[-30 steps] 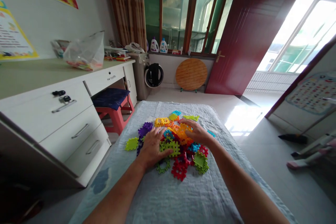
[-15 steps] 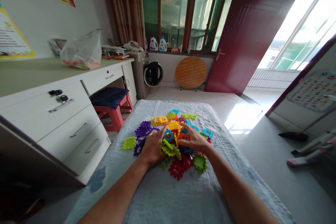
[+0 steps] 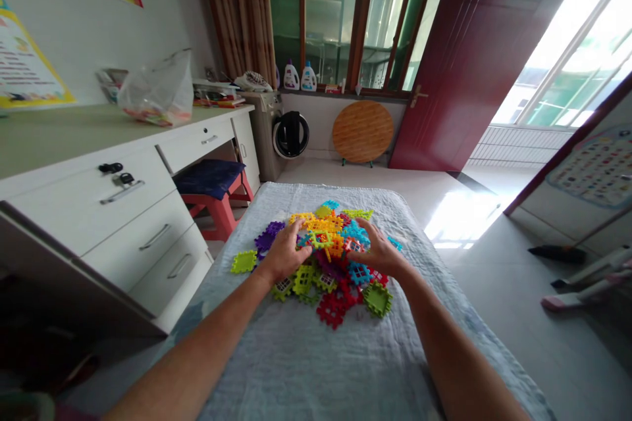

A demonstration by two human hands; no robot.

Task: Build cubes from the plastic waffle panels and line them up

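toward the far edge of the gray-blue cloth (image 3: 320, 368), we had yellow interlocking tiles (image 3: 323, 224) between our spread left hand (image 3: 285, 253) and spread right hand (image 3: 381, 251), nearer the left.

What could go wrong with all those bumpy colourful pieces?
The overlapping pieces have toothed edges, so moving one might drag others along. The lime-green square sits near the left edge of the cloth, so a bump from the left hand could perhaps send it to the floor.
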